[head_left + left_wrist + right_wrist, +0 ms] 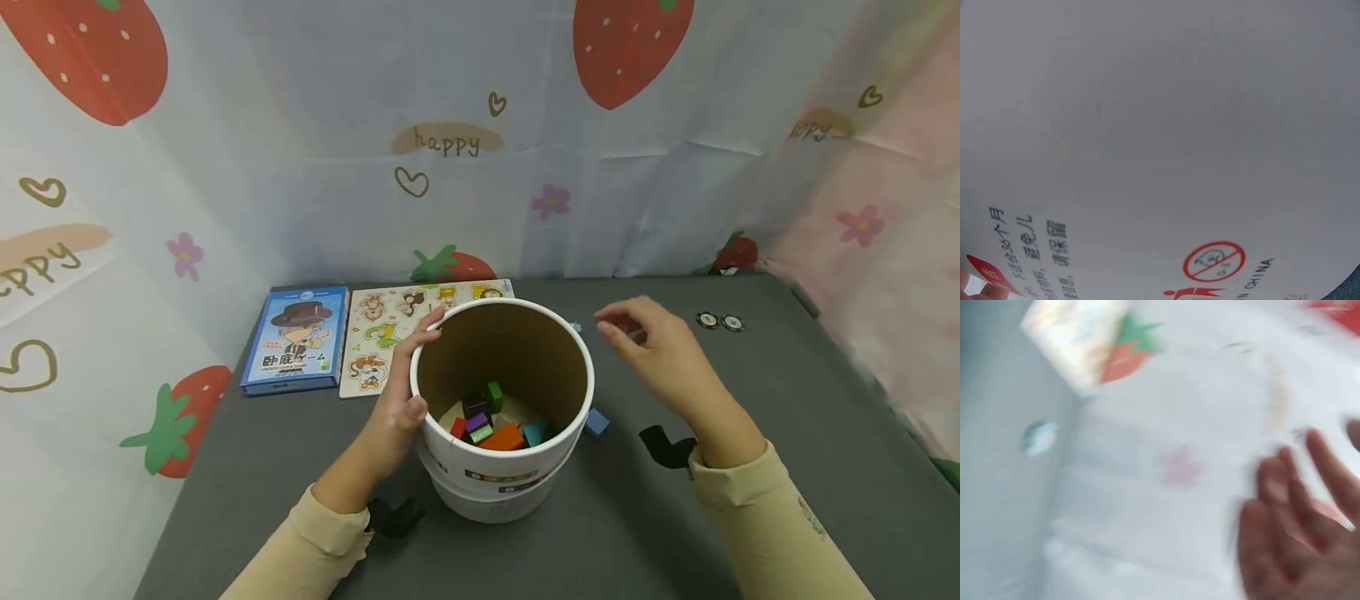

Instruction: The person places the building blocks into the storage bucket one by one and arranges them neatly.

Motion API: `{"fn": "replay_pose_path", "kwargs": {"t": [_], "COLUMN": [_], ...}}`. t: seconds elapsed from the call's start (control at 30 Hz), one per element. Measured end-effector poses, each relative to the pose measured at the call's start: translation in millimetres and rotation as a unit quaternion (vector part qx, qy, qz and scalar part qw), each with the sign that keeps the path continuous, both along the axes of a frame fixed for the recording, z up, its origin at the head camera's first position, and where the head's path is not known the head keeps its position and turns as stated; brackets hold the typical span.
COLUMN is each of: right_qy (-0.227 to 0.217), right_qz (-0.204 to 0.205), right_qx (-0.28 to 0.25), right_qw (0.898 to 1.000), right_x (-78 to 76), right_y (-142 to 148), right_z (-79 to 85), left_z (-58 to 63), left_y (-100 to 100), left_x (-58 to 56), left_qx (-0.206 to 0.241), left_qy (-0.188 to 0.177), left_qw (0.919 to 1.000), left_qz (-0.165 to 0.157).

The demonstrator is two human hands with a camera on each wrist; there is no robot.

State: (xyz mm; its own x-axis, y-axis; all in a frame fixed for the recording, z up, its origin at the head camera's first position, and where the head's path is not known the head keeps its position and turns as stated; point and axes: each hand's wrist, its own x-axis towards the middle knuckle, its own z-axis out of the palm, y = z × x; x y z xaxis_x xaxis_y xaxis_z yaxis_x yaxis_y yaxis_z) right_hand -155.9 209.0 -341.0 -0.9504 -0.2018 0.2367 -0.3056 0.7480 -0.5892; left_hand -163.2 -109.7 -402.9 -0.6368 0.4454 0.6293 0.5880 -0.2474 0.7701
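A white round tub [448, 460] stands in front of me, with several coloured wooden blocks [502, 438] lying at its bottom. My left hand [392, 418] grips the tub at the left of its rim, thumb towards the front and fingers along the far side. Only the printed white tub wall [1166, 150] fills most of the left wrist view. To the right of the tub, my right hand [660, 354] is raised with loosely bent fingers and no object showing in it. Blurred fingers [1291, 519] of that hand appear in the right wrist view. A blue block [597, 422] lies beside the tub.
Behind the tub on the left are a blue game box [294, 342] and a board with animal pictures [382, 333]. Two round black-and-white chips [720, 321] lie at the right. A small light-blue piece [576, 327] shows behind the tub. Printed cloth [315, 192] hangs around the grey table [525, 567].
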Motion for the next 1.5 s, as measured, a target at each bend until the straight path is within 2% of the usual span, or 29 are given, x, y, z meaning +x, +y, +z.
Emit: {"fn": "replay_pose_path", "kwargs": {"t": [0.07, 0.13, 0.27, 0.43, 0.57, 0.63, 0.7, 0.8, 0.87, 0.97, 1.03, 1.07, 1.17, 1.33, 1.4, 1.5], "right_qy": [-0.052, -0.087, -0.132, -0.108, -0.092, -0.068, -0.044, 0.019, 0.063, 0.134, 0.159, 0.157, 0.122, 0.052, 0.043, 0.059], "right_qz": [0.025, 0.066, 0.104, 0.124, 0.119, 0.108, 0.075, 0.009, -0.027, -0.022, 0.017, 0.041, 0.118, 0.232, 0.254, 0.257], "right_qx": [0.056, 0.103, 0.131, 0.146, 0.154, 0.138, 0.112, 0.063, 0.038, 0.026, 0.04, 0.052, 0.113, 0.207, 0.217, 0.19], "right_qw": [0.997, 0.989, 0.977, 0.976, 0.977, 0.982, 0.99, 0.998, 0.997, 0.99, 0.986, 0.985, 0.979, 0.949, 0.941, 0.946], "right_x": [-2.3, -2.2, 2.4, -0.2, -3.9, -7.3, -11.1, -14.6, -11.8, -0.3, 6.9, 9.9, 11.9, 5.4, 4.1, 4.4], "right_y": [10, 13, 9, 0, -1, 0, 0, -6, -15, -32, -45, -53, -74, -95, -96, -90], "right_z": [-25.3, -48.7, -81.8, -103.3, -107.6, -99.7, -79.9, -34.4, -0.4, 40.9, 58.5, 64.4, 70.8, 60.7, 56.4, 52.5], "left_z": [-0.2, -0.3, 0.0, 0.0, 0.0, -0.3, -0.2, -0.4, 0.2, 0.1, -0.1, -0.4, -0.8, -0.7, -1.1, -1.3], "left_y": [0, -2, -7, -12, -12, -12, -11, -11, -11, -11, -10, -10, -10, -12, -11, -11], "left_x": [-0.5, -0.5, 0.8, 1.5, 0.3, -0.7, -1.6, -3.3, -4.3, -5.0, -5.0, -4.8, -3.7, -1.5, -1.1, -1.2], "left_qx": [0.001, 0.001, -0.002, -0.002, -0.005, -0.005, -0.003, 0.001, 0.001, -0.003, -0.005, -0.005, -0.006, -0.007, -0.007, -0.009], "left_qy": [0.005, 0.008, 0.012, 0.014, 0.009, 0.005, 0.001, 0.004, 0.005, 0.004, 0.003, 0.002, 0.003, -0.001, -0.005, -0.007], "left_qw": [1.0, 0.9999, 0.9999, 0.9996, 0.9996, 0.9997, 0.9999, 0.9998, 0.9997, 0.9996, 0.9996, 0.9996, 0.9995, 0.9995, 0.9995, 0.9996], "left_qz": [0.005, 0.006, 0.009, 0.026, 0.026, 0.022, 0.017, 0.021, 0.024, 0.026, 0.027, 0.028, 0.032, 0.031, 0.029, 0.028]}}
